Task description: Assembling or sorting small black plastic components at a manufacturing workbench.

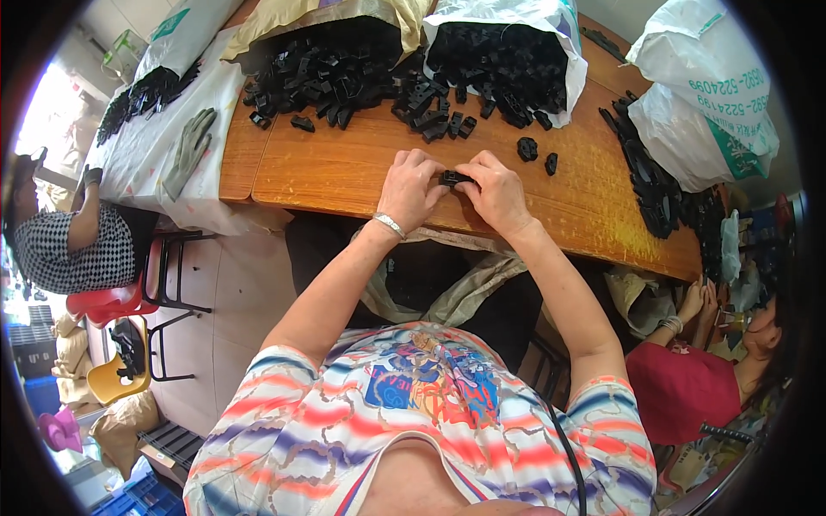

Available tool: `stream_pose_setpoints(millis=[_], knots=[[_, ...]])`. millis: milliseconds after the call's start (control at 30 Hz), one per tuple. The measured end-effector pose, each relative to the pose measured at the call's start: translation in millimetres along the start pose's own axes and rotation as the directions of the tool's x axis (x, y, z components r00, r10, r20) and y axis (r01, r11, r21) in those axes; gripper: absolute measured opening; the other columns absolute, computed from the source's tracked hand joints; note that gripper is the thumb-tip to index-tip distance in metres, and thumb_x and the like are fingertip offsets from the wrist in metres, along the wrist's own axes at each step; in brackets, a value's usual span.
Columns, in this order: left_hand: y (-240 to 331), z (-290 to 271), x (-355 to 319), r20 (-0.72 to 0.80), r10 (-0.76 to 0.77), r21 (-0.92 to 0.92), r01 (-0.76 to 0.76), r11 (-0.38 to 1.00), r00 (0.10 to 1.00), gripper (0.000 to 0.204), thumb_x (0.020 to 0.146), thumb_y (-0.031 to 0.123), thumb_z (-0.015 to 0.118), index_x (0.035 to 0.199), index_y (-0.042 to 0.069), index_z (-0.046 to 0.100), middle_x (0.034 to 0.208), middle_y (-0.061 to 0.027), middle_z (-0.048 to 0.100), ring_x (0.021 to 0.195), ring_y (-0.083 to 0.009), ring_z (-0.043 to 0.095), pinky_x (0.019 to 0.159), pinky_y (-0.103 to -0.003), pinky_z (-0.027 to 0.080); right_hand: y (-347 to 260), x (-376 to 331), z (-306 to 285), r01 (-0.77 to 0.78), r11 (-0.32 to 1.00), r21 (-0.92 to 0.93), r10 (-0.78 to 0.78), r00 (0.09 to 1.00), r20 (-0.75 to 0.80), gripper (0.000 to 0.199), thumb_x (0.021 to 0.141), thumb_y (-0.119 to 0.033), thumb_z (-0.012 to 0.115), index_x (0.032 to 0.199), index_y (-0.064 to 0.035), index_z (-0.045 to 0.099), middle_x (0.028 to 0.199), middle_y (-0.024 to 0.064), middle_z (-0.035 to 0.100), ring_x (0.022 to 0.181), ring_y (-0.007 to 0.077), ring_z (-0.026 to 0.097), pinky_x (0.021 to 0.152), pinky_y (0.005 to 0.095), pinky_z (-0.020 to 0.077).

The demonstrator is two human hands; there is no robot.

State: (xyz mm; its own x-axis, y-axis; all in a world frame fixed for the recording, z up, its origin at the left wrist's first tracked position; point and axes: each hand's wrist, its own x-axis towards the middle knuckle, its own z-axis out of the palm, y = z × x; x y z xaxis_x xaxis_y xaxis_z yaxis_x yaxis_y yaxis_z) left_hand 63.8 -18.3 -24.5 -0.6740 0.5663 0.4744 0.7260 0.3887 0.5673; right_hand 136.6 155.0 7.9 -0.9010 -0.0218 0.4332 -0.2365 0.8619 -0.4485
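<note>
— How is the small, black, plastic-looking piece (456, 178) held?
— It is pinched by the bare left hand (409, 191) and the bare right hand (498, 193), over the brown wooden table (320, 172), near its front edge.
— What mishap could be caused?
— If the pinch were loosened, it could be dropped past that edge.

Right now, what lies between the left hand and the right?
In the head view, a small black part, held by the left hand and right hand.
</note>
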Motion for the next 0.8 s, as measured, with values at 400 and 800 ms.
stream_pose_setpoints(millis=[400,800], knots=[[0,-7,4,0.031,-0.009,-0.005,0.009,1.000,0.999,0.022,0.075,0.008,0.072,0.097,0.005,0.070,0.101,-0.0120,0.061,0.102,-0.0332,0.053,0.091,-0.041,0.046,-4,-11,12,0.141,0.962,-0.232,-0.126,0.989,0.080,0.028,0.081,-0.005,0.064,0.109,-0.0031,0.064,0.097,0.0131,0.057,0.092,0.0316,0.061,0.075,0.0382,0.0538],[-22,6,52,-0.110,-0.231,0.195,0.249,0.949,0.967,0.019,0.084,0.023,0.070,0.095,0.007,0.070,0.099,-0.0104,0.064,0.100,-0.0305,0.058,0.085,-0.040,0.050,-49,-109,29,-0.022,0.994,0.105,-0.001,0.977,0.213,0.022,0.079,-0.017,0.074,0.099,-0.0083,0.068,0.086,0.0111,0.062,0.079,0.0324,0.065,0.066,0.0418,0.0538]])
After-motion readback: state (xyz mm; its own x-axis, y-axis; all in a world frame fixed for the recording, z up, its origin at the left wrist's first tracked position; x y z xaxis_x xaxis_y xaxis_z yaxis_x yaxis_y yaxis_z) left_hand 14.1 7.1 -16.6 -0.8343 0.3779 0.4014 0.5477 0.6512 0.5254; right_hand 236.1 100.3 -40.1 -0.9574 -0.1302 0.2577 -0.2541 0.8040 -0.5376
